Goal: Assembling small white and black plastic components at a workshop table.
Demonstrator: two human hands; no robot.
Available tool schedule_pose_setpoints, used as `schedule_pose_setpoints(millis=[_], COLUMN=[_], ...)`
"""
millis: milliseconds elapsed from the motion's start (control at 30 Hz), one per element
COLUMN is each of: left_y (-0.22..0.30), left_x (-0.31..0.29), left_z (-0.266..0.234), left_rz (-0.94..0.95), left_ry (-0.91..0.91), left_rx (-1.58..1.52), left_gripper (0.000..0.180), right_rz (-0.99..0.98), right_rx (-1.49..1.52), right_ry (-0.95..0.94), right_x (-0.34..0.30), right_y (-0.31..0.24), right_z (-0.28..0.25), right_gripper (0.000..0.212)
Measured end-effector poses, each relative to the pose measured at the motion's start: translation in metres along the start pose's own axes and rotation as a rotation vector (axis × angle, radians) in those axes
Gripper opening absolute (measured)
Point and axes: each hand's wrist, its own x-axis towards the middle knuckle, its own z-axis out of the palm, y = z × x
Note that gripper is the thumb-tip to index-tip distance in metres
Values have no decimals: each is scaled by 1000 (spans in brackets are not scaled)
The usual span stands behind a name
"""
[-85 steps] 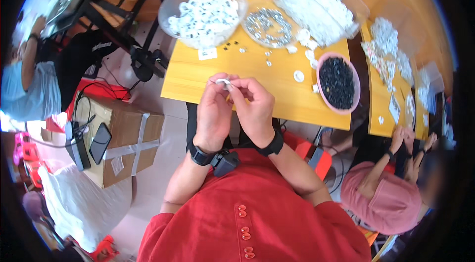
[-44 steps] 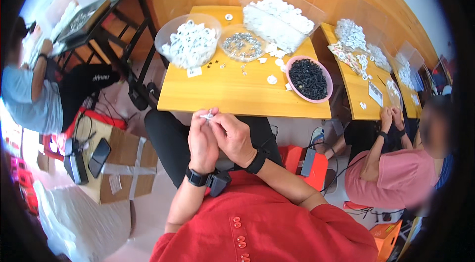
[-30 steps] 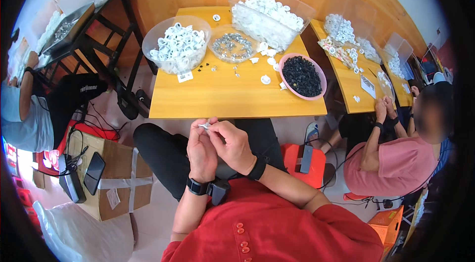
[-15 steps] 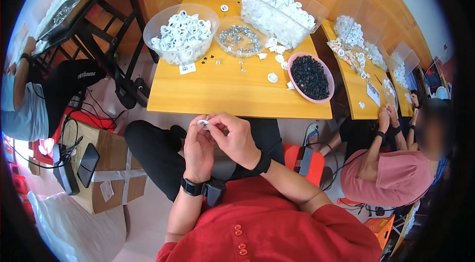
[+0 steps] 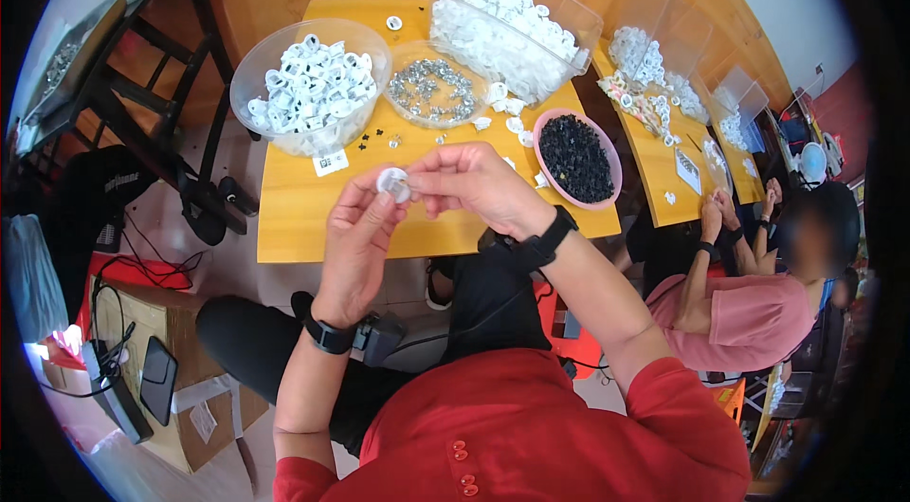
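A small round white plastic part (image 5: 393, 183) is held above the near edge of the yellow table (image 5: 313, 227). My left hand (image 5: 358, 227) pinches it between thumb and fingers. From the other side my right hand (image 5: 464, 184) is closed, its fingertips at the part's right edge; whether they grip something small of their own I cannot make out. Beyond my hands stand a clear round tub (image 5: 248, 113) of white parts, a shallow clear dish (image 5: 403, 113) with small shiny metal pieces, and a pink bowl (image 5: 614, 175) full of small black pieces.
A clear box (image 5: 578, 18) heaped with white parts stands at the back. Loose white parts lie near the pink bowl. On the right a co-worker in a pink shirt (image 5: 749, 322) sits at another table. A cardboard box (image 5: 204, 350) with a phone (image 5: 158, 379) is at lower left.
Both hands have moved forward and up over the table edge with the white part, its round face now showing. My view has shifted, and the right arm is stretched farther out.
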Motion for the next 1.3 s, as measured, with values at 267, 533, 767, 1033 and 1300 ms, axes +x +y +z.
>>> schedule_pose_setpoints(millis=[267,533,767,1033,1300], left_y=[18,20,14,12,5], left_x=[-3,-2,9,21,25], left_z=[-63,-70,-67,-63,-55], left_rz=[156,81,-6,-43,-104], left_ry=[171,189,140,101,168], left_rx=[-54,-169,-180,-189,-14], left_gripper=[41,40,36,29,24], right_rz=[-459,-484,-485,-418,-312], right_rx=[-1119,-1302,-1297,-1285,-1134], right_ry=[349,312,319,330,195], right_x=[93,122,119,123,87], right_y=[30,55,53,66,51], right_z=[7,12,20,15,7], right_gripper=[9,9,9,11,16])
